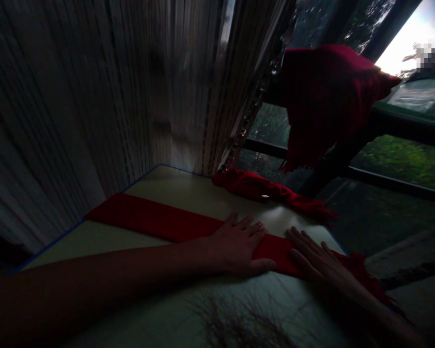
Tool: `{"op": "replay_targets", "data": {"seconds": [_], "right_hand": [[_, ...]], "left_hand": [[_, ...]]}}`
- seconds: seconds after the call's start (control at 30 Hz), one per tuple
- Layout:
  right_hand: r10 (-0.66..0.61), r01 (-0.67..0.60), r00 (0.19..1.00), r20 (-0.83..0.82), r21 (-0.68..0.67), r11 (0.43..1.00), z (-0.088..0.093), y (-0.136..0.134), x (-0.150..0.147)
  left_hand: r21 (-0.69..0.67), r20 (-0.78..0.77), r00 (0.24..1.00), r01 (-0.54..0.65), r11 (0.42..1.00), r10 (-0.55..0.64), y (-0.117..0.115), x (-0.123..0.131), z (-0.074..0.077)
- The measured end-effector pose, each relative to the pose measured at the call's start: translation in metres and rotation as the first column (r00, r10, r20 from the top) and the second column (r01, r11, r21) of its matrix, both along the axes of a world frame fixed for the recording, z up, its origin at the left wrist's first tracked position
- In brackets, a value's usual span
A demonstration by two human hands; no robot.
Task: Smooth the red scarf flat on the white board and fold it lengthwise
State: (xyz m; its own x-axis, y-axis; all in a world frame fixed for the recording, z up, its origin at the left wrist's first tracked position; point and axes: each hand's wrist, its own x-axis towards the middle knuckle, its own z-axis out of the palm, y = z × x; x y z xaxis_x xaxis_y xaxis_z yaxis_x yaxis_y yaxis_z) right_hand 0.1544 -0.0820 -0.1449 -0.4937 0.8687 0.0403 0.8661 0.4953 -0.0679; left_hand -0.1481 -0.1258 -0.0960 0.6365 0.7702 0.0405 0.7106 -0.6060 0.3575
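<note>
A red scarf, folded into a long flat strip, lies across the pale tabletop, its fringed end hanging past the right edge. My left hand rests on the strip near its middle, fingers spread and palm down. Farther right, my right hand lies flat on the same scarf close to the fringe, its fingers stretched out. Neither hand grips the cloth. Behind them a second red fringed scarf lies bunched along the far edge, with a small white object beside or on it.
Another red fringed cloth hangs over a dark rail by the window at the right. A pale striped curtain stands behind the table, which has a blue edge. Dark hair shows at the bottom.
</note>
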Motion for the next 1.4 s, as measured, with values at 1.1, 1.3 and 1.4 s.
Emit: {"op": "replay_targets", "data": {"seconds": [1.1, 1.3, 1.4], "right_hand": [[0.178, -0.177, 0.983, -0.042, 0.029, 0.984, 0.007, -0.001, -0.02], [0.025, -0.025, 1.0, 0.02, 0.002, 1.0, 0.0, 0.006, -0.004], [0.026, -0.026, 1.0, 0.011, 0.032, 0.999, -0.006, 0.008, 0.005]], "left_hand": [[0.04, 0.012, 1.0, -0.001, 0.999, 0.0, -0.002, 0.01, -0.002], [0.033, 0.028, 1.0, 0.006, 0.999, -0.006, 0.001, 0.01, -0.005], [0.034, 0.02, 1.0, -0.01, 0.999, 0.009, 0.001, 0.011, -0.007]]}}
